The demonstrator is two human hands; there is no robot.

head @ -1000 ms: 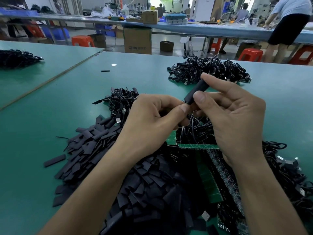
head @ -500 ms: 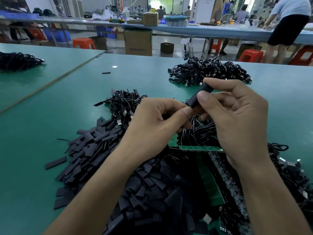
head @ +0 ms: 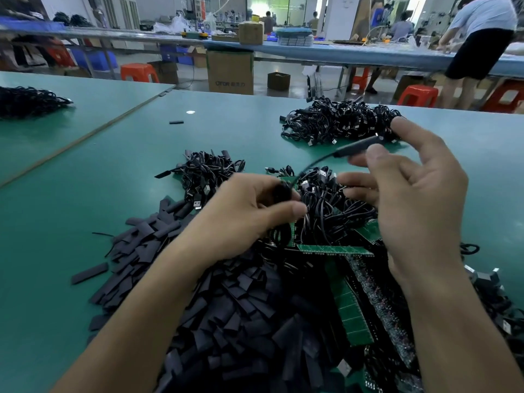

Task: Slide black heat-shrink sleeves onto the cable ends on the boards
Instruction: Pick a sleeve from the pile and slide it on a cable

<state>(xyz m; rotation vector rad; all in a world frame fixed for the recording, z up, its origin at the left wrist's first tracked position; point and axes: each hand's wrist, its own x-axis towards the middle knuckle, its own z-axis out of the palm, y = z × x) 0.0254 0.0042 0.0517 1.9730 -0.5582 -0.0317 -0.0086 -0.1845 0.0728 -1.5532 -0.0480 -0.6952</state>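
Note:
A black heat-shrink sleeve (head: 357,146) sits on the end of a thin black cable (head: 313,165), raised above the table. My right hand (head: 414,199) has its fingers spread, and the sleeve's far end lies between thumb tip and index finger, blurred. My left hand (head: 246,217) grips the coiled part of that cable (head: 281,193) over the green boards (head: 334,249). More cables are tangled on the boards. A big heap of loose flat sleeves (head: 241,307) lies under my forearms.
A cable pile (head: 337,121) lies behind the right hand, another cable bundle (head: 208,173) left of the boards, a third cable heap (head: 28,100) at the far left. One stray sleeve (head: 176,122) lies mid-table. Benches, boxes, stools and people stand beyond the table's edge.
The hands have drawn apart. The right hand moved right and its pinch on the sleeve has loosened into spread fingers. The cable now stretches between the two hands.

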